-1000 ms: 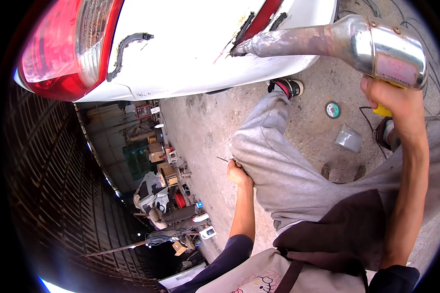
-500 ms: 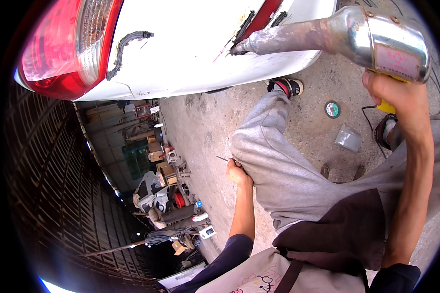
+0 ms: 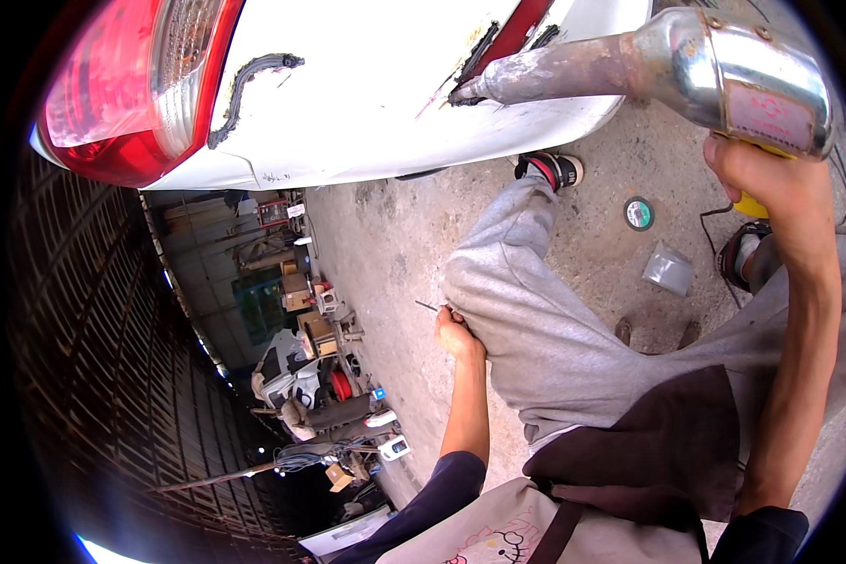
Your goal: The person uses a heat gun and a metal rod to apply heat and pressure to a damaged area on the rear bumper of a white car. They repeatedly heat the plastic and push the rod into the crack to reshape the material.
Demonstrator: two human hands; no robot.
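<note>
My right hand [image 3: 771,179] is wrapped round the yellow handle of a heat gun [image 3: 672,66] with a shiny metal body and a scorched barrel. Its narrow nozzle points left, its tip at a dark, rough seam [image 3: 466,91] in a white car bumper [image 3: 348,113]; whether the tip touches cannot be made out. Beside that seam runs a dark red strip [image 3: 517,33]. Another black, ridged seam [image 3: 244,89] curves near the red tail light [image 3: 113,94]. By my knee, my left hand [image 3: 456,334] is closed on a thin dark rod [image 3: 427,305], whose end sticks out leftward.
On the concrete floor [image 3: 385,244] lie a round disc with a green label [image 3: 639,213] and a clear plastic packet [image 3: 668,269]. A dark cable [image 3: 710,235] trails near my foot. Cardboard boxes [image 3: 318,331] and piled car parts [image 3: 287,371] line the left side.
The view has shifted slightly, so the bumper and heat gun sit a little farther right. Both hands keep their holds, and the nozzle stays at the same seam.
</note>
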